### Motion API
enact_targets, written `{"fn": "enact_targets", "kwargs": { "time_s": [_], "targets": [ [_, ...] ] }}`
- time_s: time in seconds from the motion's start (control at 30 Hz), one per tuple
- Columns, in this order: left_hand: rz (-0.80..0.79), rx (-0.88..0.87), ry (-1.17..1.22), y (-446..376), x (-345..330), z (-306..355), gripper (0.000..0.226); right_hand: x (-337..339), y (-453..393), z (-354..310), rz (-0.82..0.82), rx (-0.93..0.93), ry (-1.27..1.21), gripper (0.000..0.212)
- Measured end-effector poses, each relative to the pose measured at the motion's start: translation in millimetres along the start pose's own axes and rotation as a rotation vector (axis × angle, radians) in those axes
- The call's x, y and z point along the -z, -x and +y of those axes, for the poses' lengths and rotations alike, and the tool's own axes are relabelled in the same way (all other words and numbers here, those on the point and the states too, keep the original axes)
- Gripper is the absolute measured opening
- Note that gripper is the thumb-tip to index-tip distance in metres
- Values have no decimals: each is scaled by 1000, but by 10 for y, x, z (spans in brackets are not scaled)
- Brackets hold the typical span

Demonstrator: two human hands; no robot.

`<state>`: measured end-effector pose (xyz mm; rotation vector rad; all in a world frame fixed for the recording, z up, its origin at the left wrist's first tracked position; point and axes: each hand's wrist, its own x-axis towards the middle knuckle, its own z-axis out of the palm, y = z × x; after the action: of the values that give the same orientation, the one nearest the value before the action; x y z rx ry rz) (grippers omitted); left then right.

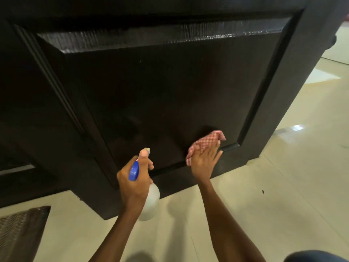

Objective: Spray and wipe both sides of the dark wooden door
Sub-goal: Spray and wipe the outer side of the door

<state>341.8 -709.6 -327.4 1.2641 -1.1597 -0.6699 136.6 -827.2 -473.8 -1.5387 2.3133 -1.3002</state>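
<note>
Dark wood fills most of your head view: the dark wooden door [170,87] stands open in front of you, its recessed lower panel framed by raised moulding, with a glossy streak of light along the panel's upper bevel. The door's free edge is to your right, and a small dark knob [333,41] pokes out from it near the top right of the picture.

Your left hand [135,178] grips a spray bottle [151,202] by its neck, fingers curled round the blue trigger head [134,172] and your thumb lying along the top toward the pale nozzle [147,149]. The nozzle points at the lower part of the panel, close to the wood. The bottle's body is translucent white and hangs below your fist. A small red and white label shows on the trigger head, but its writing is too small to read. No other brand or lettering can be made out anywhere.

Your right hand [204,157] lies flat with straight fingers, pressing a red-and-white checked cloth [204,143] against the panel's lower right corner, just inside the moulding. The cloth bunches out above and to the left of your fingertips. The two hands sit near each other, the spray hand to the left and slightly lower.

Below the door runs a pale glossy tiled floor [283,176], with a brown woven mat [20,231] at the lower left corner.
</note>
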Motion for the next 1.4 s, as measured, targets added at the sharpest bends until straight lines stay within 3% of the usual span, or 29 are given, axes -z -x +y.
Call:
{"fn": "enact_targets", "kwargs": {
  "time_s": [0.1,0.23,0.37,0.53,0.63,0.73,0.93,1.07,1.2,1.3,1.4],
  "targets": [
    [-22,-7,-7,56,-84,-57,58,141,-363,160,57,-659,-512,66],
    [-25,-1,-10,112,-78,-101,51,241,-576,164,76,-940,-694,72],
    [-13,21,-28,217,46,-209,60,71,-68,-288,-10,-831,-656,70],
    [42,-19,-124,267,354,-397,75,-364,1144,-1145,-474,-626,-601,75],
    [75,-20,-161,285,527,-472,80,-472,1397,-1198,-589,-523,-558,82],
    [91,11,-168,285,575,-451,77,-405,1188,-1086,-486,-582,-556,73],
    [81,32,-119,347,535,-405,70,-110,45,-267,-29,-790,-588,50],
    [87,26,-82,408,496,-338,69,70,-312,-94,91,-907,-838,65],
    [92,22,-79,402,552,-333,68,-133,289,-513,-5,-797,-839,70],
    [103,27,-110,387,588,-378,74,-374,887,-732,-170,-694,-778,77],
    [125,30,-100,319,577,-328,72,-321,989,-742,-198,-719,-885,78]
  ]
}}
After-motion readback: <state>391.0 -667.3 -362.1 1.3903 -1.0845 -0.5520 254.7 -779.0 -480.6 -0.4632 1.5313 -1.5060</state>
